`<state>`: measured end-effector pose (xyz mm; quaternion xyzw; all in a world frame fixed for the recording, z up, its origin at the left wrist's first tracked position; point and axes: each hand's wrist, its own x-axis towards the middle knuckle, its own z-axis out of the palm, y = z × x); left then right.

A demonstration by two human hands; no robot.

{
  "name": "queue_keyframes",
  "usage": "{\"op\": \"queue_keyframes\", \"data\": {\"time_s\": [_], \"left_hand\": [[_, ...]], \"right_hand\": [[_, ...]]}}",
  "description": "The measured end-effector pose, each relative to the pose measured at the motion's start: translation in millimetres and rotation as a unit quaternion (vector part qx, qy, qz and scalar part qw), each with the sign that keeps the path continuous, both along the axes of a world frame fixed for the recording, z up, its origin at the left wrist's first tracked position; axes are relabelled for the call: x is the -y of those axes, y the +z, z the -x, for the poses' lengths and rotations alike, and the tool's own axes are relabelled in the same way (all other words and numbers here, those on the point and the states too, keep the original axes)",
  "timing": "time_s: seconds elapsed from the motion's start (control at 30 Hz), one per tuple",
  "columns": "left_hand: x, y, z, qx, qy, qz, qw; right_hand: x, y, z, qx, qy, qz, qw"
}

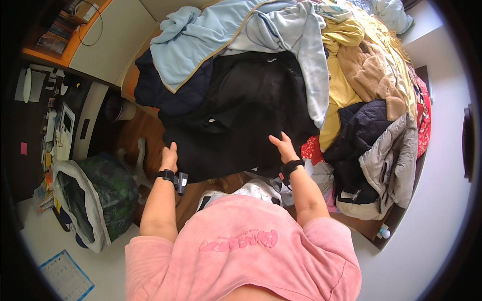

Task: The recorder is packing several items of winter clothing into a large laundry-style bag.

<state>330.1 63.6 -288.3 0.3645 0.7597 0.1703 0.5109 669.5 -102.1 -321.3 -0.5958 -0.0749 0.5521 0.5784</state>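
A black garment [241, 139] is spread out before me, with small white tags on it. My left hand [169, 158] is at the garment's left edge, thumb up. Its fingers are partly hidden, so a grip on the cloth cannot be made out. Over the right part of the black cloth is my right hand [285, 149], its thumb and forefinger spread apart. Beyond the black garment lie a light blue fleece piece [199, 41] with a tan border and a pale grey-blue garment [280, 32], whose sleeve hangs down on the right. Dark navy cloth [169, 88] shows at the left.
Heaped on the right are yellow bedding [339, 94], a tan fleece garment [371, 71], a black jacket [361, 124] and a grey puffy garment [399, 165]. To my left stand an open fabric hamper [113, 192], a cluttered dark desk [26, 124] and a bin [126, 111].
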Motion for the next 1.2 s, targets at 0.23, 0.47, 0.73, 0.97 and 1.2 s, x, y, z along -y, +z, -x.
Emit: {"op": "queue_keyframes", "data": {"time_s": [0.23,0.47,0.73,0.97,1.2], "left_hand": [[23.2,-6.3,-8.5,-0.002,-0.033,-0.024,0.999],[39.7,-10.3,-8.8,0.084,-0.059,-0.079,0.992],[44.8,-12.2,-25.7,0.127,-0.084,-0.103,0.983],[53.0,3.7,-21.2,0.074,-0.067,-0.136,0.986],[71.5,51.6,16.2,-0.077,-0.125,-0.326,0.934]], "right_hand": [[-15.7,-65.3,30.3,0.449,0.134,0.117,0.876],[-9.6,-52.7,34.9,0.187,0.158,0.090,0.965],[-23.6,-17.8,52.4,-0.154,0.227,0.112,0.955],[-43.8,4.0,78.0,-0.150,0.293,0.080,0.941],[-61.8,74.2,136.9,-0.230,0.264,-0.072,0.934]]}}
